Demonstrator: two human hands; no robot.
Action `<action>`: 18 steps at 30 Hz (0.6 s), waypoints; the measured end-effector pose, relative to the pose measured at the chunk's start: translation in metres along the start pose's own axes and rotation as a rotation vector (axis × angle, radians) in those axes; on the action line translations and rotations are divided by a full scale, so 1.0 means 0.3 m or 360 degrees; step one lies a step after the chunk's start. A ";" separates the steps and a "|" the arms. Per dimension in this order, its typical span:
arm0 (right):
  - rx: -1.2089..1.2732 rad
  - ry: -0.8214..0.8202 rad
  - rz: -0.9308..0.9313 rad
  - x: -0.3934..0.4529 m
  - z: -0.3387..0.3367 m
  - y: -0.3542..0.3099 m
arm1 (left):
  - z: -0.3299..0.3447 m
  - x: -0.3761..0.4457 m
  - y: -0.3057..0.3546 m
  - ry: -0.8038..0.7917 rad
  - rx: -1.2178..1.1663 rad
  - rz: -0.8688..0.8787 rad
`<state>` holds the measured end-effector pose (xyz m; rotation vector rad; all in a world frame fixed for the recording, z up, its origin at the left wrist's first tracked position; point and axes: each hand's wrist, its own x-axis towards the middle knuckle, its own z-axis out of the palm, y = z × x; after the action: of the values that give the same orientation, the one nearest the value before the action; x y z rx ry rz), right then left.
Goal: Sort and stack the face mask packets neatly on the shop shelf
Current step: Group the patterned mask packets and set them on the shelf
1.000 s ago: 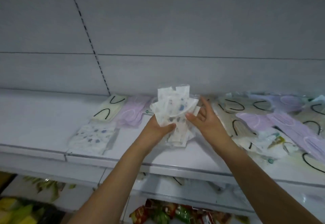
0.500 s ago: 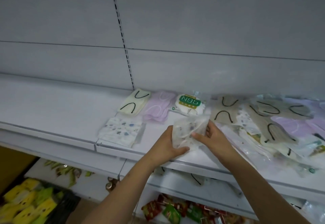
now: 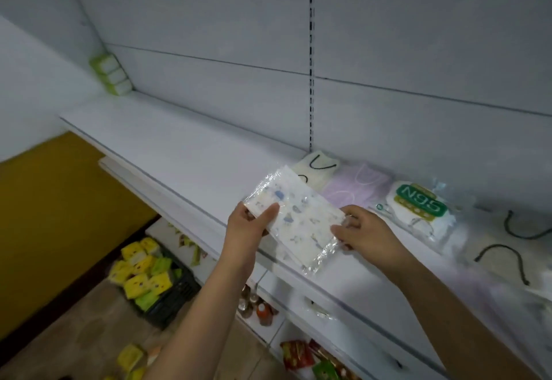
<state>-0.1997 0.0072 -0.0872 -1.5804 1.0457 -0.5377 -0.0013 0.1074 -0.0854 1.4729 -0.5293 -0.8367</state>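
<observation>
**Slippery pack, near the edge**

I see the printed mask packet (image 3: 298,218), w/ little blue shapes on it, held just over the front of the white shelf (image 3: 185,152). The left hand (image 3: 246,230) pinches its left end, thumb on top. The right hand (image 3: 363,231) holds the right end, fingers curled on the clear wrap.

What could go wrong, I think: the wrap looks shiny and smooth, so the packet could slip out and drop to the lower shelf or floor. It may be more than one packet; I can't tell. If so, they could fan apart when put down.

Just behind sit a cream packet (image 3: 318,167), a purple packet (image 3: 357,188) and an N95 packet (image 3: 421,209). A fast push back could bump them crooked. More loose masks lie to the right, blurry.
</observation>
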 end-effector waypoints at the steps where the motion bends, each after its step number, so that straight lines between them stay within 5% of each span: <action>1: 0.0160 0.0017 0.0058 0.020 0.031 0.003 | -0.028 0.020 -0.013 0.0086 0.0039 -0.0004; 6: 0.0083 0.0227 0.0110 0.124 0.166 0.003 | -0.119 0.123 -0.057 0.0225 0.0512 0.0058; 10: -0.0307 0.0381 0.0295 0.111 0.223 0.003 | -0.193 0.237 -0.090 0.0124 0.1482 0.0199; 18: -0.0417 0.0414 0.0380 0.073 0.369 -0.030 | -0.214 0.331 -0.104 -0.0407 0.1632 0.0295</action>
<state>-0.0978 0.0483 -0.1144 -1.6084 1.5312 -0.4638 0.1046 0.0762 -0.1379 2.1884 -1.4043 -0.6152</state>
